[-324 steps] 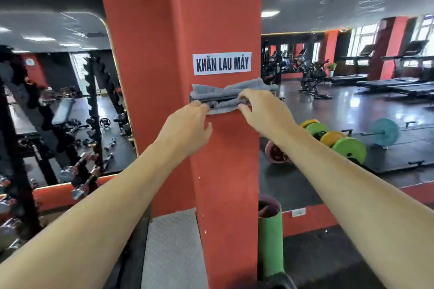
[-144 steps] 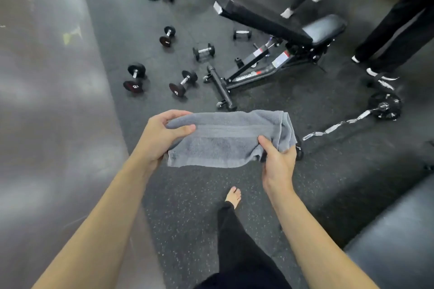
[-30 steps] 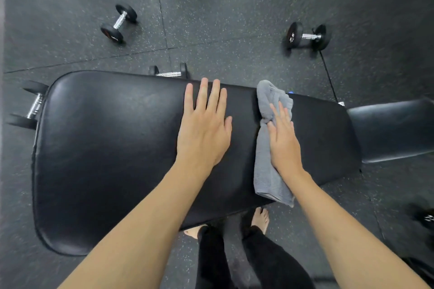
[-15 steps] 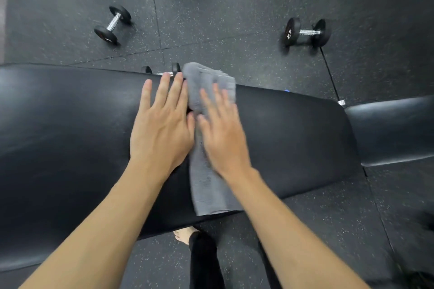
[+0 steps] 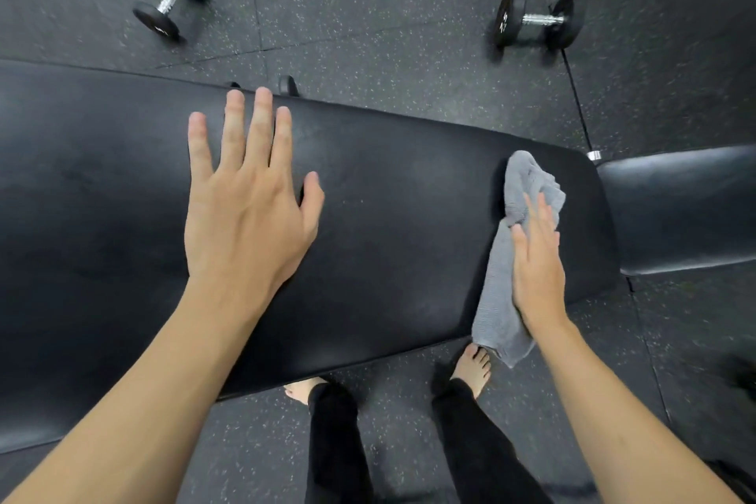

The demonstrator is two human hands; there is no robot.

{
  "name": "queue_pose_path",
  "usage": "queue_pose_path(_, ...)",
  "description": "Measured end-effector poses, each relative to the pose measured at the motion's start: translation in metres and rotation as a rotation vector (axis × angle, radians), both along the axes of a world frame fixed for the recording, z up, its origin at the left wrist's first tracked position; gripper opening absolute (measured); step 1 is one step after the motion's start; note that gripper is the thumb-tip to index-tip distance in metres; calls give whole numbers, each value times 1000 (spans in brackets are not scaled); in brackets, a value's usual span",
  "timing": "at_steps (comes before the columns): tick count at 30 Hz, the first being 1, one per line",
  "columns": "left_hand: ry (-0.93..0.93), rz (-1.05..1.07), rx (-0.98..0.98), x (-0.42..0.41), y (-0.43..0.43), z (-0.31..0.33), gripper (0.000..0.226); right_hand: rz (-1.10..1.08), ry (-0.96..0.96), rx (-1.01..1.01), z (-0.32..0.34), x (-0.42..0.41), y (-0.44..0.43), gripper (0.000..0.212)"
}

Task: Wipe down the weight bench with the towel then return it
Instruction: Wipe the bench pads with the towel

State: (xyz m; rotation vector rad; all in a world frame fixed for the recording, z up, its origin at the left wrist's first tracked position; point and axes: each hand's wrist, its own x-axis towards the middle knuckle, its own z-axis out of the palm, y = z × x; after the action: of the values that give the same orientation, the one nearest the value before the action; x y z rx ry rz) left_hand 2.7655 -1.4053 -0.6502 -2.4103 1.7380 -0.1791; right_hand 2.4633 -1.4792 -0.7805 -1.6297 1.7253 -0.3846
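The black padded weight bench [image 5: 401, 217] runs across the view from left to right. The grey towel [image 5: 501, 291] lies bunched near the right end of the back pad, its lower end hanging over the near edge. My right hand [image 5: 538, 270] presses flat on the towel, fingers straight. My left hand [image 5: 245, 209] rests flat on the bare pad to the left, fingers spread, holding nothing.
The bench's separate seat pad [image 5: 679, 209] sits at the right. Two dumbbells lie on the rubber floor beyond the bench, one at far left [image 5: 169, 1] and one at far right [image 5: 538, 20]. My bare feet [image 5: 474, 366] stand at the bench's near edge.
My right hand has slid the towel from beside my left hand to the right end of the back pad. My left hand stays flat on the pad.
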Motion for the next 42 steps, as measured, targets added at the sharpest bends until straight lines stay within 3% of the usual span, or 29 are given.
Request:
queue_pose_path(3,-11,-3,-1,-1,-1,0,70,-56,-6,-8,14,23,17,53)
queue_pose_path(9,-7,5,25,-4,-2,3,70,401,-52,-280,66,129,114,56)
queue_pose_path(13,83,21,-28,-20,-13,3,63,484,-70,-294,55,104,103,53)
queue_pose_path(21,216,-154,104,-123,-75,-42,66,256,3,-92,-25,-33,6,57)
queue_pose_path(26,44,-172,189,-146,-84,-77,70,103,47,-4,-66,-98,-60,56)
queue_pose_path(31,-1,-179,161,-145,-84,-85,71,-32,71,101,-81,-123,-94,54)
queue_pose_path(35,-1,-167,166,-146,-85,-85,70,-37,70,92,-67,-93,-87,57)
queue_pose_path(40,19,-179,167,-146,-87,-85,64,323,-45,-145,-20,6,-31,59)
queue_pose_path(42,19,-194,159,-145,-85,-85,64,371,-79,-171,-11,27,-14,57)
